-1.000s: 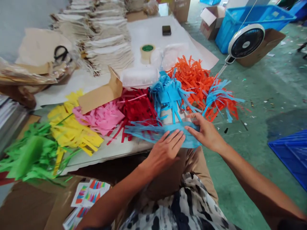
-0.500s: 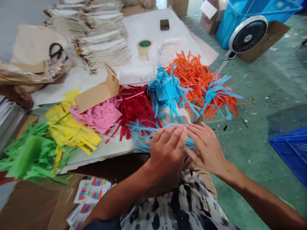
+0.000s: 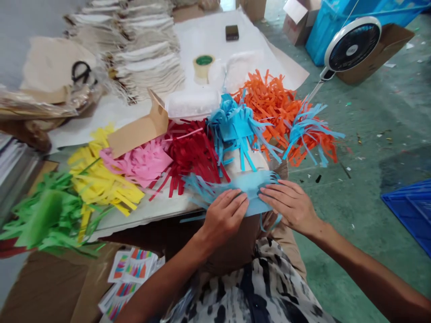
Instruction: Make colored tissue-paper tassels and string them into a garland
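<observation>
A light-blue sheet of fringed tissue paper [image 3: 251, 181] is spread at the table's front edge, its cut strips fanning out to the left. My left hand [image 3: 224, 217] grips its near edge with curled fingers, the thumb hidden. Close beside it, my right hand [image 3: 292, 207] holds the sheet's right part, fingers laid over the top and thumb underneath. Just beyond lie a blue fringed tissue bunch [image 3: 235, 128] and a dark-red bunch [image 3: 191, 152]. An orange bunch [image 3: 269, 101] is farther right, with loose blue strips [image 3: 308, 128] on it.
Pink [image 3: 143, 161], yellow [image 3: 104, 179] and green tissue bunches [image 3: 50, 215] line the left side. A cardboard piece [image 3: 138, 134], tape roll [image 3: 203, 69] and stacked off-white bundles [image 3: 148, 58] lie behind. A small fan [image 3: 352, 49] stands right; a blue crate [image 3: 412, 211] is on the floor.
My hands were close together with fingertips meeting over the bunched blue tissue paper. Now they are apart, my left hand lower and to the left, and the sheet's flat middle shows.
</observation>
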Demonstrator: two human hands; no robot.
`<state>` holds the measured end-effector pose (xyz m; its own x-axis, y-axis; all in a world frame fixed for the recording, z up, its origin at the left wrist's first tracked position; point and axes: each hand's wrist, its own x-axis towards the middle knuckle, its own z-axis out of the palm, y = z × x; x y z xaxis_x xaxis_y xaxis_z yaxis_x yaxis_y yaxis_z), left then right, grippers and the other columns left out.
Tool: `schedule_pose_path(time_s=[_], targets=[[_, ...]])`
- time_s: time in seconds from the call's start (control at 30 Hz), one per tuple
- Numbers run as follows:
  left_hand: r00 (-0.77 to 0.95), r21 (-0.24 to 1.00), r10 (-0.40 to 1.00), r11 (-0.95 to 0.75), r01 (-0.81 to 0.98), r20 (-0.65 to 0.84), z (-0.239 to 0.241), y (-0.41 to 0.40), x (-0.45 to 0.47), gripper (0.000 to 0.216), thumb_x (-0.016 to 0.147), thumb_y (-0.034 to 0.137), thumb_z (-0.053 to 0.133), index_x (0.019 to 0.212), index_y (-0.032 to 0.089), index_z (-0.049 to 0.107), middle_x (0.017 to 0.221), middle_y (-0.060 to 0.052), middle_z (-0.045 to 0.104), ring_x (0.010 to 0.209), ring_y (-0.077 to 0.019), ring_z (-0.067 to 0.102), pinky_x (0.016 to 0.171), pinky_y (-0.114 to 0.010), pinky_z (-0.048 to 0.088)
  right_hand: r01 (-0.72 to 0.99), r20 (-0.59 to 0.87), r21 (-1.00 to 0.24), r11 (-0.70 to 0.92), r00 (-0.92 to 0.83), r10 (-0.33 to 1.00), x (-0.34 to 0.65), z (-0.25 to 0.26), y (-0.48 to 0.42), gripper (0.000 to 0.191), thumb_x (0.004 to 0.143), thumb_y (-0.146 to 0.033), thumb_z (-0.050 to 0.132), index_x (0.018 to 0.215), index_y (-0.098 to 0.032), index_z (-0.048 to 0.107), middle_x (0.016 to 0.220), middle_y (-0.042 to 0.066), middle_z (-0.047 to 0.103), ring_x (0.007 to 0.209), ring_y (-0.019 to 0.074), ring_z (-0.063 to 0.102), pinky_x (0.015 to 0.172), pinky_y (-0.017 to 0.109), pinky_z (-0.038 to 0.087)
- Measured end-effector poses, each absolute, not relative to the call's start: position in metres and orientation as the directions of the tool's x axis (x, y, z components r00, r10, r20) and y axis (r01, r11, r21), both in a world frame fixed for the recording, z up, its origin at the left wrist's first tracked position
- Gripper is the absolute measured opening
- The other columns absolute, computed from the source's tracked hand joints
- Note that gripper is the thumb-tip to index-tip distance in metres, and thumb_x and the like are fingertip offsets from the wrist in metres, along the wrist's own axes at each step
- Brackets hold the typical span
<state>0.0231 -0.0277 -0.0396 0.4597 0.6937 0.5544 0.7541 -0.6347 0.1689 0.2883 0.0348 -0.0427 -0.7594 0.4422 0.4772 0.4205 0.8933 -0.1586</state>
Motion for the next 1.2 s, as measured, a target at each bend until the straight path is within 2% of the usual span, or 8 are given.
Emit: schedule_pose_path(time_s=[0.17, 0.3, 0.4, 0.57, 0.73, 0.93, 1.07, 1.2], targets=[[0.453, 0.272, 0.727, -0.640, 0.719, 0.516, -0.033, -0.029, 0.017, 0.023, 0.095, 0.009, 0.061, 0.115, 0.015, 0.070, 0.123, -0.012, 0.080, 0.123, -0.0287, 0.073, 0.102, -0.044, 0.062, 0.401, 0.442, -0.228, 0.887, -0.770, 0.461, 0.287, -0.030, 0.034, 0.029, 0.106, -0.022, 0.053, 0.127, -0.017, 0.071, 0.128, 0.010, 0.079, 0.119, 0.0268, 0.072, 0.114, 0.050, 0.042], [0.356, 0.512, 0.830, -0.548, 0.661, 0.429, -0.021, -0.027, 0.015, 0.016, 0.099, 0.017, 0.064, 0.112, 0.020, 0.073, 0.119, -0.009, 0.081, 0.123, -0.0233, 0.072, 0.104, -0.040, 0.060, 0.459, 0.304, -0.424, 0.781, -0.740, 0.600, 0.279, -0.011, 0.039, 0.021, 0.106, -0.030, 0.057, 0.117, -0.022, 0.074, 0.118, 0.007, 0.080, 0.110, 0.0247, 0.073, 0.103, 0.047, 0.045], [0.225, 0.655, 0.903, -0.421, 0.628, 0.365, -0.014, -0.024, 0.017, 0.012, 0.102, 0.022, 0.064, 0.097, 0.021, 0.075, 0.103, -0.005, 0.080, 0.108, -0.0190, 0.072, 0.098, -0.036, 0.059, 0.528, 0.192, -0.535, 0.660, -0.684, 0.703, 0.272, -0.001, 0.044, 0.021, 0.107, -0.033, 0.058, 0.103, -0.022, 0.076, 0.108, 0.006, 0.080, 0.100, 0.0225, 0.071, 0.089, 0.040, 0.046], [0.005, 0.569, 0.935, -0.220, 0.793, 0.356, -0.016, -0.020, 0.027, 0.025, 0.101, 0.029, 0.066, 0.078, 0.020, 0.073, 0.087, -0.005, 0.072, 0.088, -0.0203, 0.060, 0.084, -0.036, 0.050, 0.645, 0.124, -0.519, 0.561, -0.593, 0.796, 0.262, -0.002, 0.048, 0.023, 0.106, -0.036, 0.059, 0.097, -0.022, 0.074, 0.096, 0.006, 0.078, 0.093, 0.0242, 0.069, 0.079, 0.038, 0.040], [0.047, 0.514, 0.948, -0.211, 0.831, 0.314, -0.016, -0.014, 0.027, 0.025, 0.103, 0.032, 0.064, 0.082, 0.021, 0.071, 0.087, -0.003, 0.076, 0.086, -0.0204, 0.060, 0.083, -0.037, 0.044, 0.709, 0.150, -0.413, 0.571, -0.566, 0.811, 0.254, -0.006, 0.049, 0.019, 0.106, -0.032, 0.059, 0.096, -0.021, 0.071, 0.088, 0.005, 0.077, 0.088, 0.0253, 0.069, 0.075, 0.038, 0.035], [0.270, 0.472, 0.884, -0.437, 0.766, 0.381, -0.013, -0.016, 0.014, 0.008, 0.100, 0.030, 0.070, 0.095, 0.024, 0.072, 0.113, -0.001, 0.083, 0.116, -0.0229, 0.069, 0.109, -0.046, 0.040, 0.612, 0.188, -0.429, 0.664, -0.659, 0.728, 0.262, -0.006, 0.046, 0.016, 0.107, -0.027, 0.053, 0.106, -0.021, 0.067, 0.101, 0.006, 0.077, 0.095, 0.0248, 0.066, 0.079, 0.038, 0.037], [0.329, 0.452, 0.892, -0.443, 0.774, 0.311, -0.013, -0.019, 0.008, 0.010, 0.101, 0.033, 0.067, 0.099, 0.023, 0.069, 0.123, -0.003, 0.081, 0.124, -0.0238, 0.070, 0.123, -0.053, 0.030, 0.620, 0.171, -0.371, 0.691, -0.686, 0.707, 0.268, -0.004, 0.042, 0.014, 0.107, -0.025, 0.050, 0.109, -0.021, 0.063, 0.107, 0.008, 0.077, 0.098, 0.0264, 0.065, 0.080, 0.039, 0.037], [0.299, 0.481, 0.906, -0.414, 0.773, 0.300, -0.007, -0.020, 0.006, 0.007, 0.102, 0.029, 0.065, 0.097, 0.023, 0.067, 0.123, -0.003, 0.081, 0.132, -0.0252, 0.067, 0.132, -0.059, 0.017, 0.638, 0.158, -0.355, 0.683, -0.679, 0.717, 0.269, -0.001, 0.039, 0.013, 0.108, -0.027, 0.049, 0.107, -0.022, 0.061, 0.097, 0.006, 0.076, 0.094, 0.0262, 0.066, 0.079, 0.039, 0.036]])
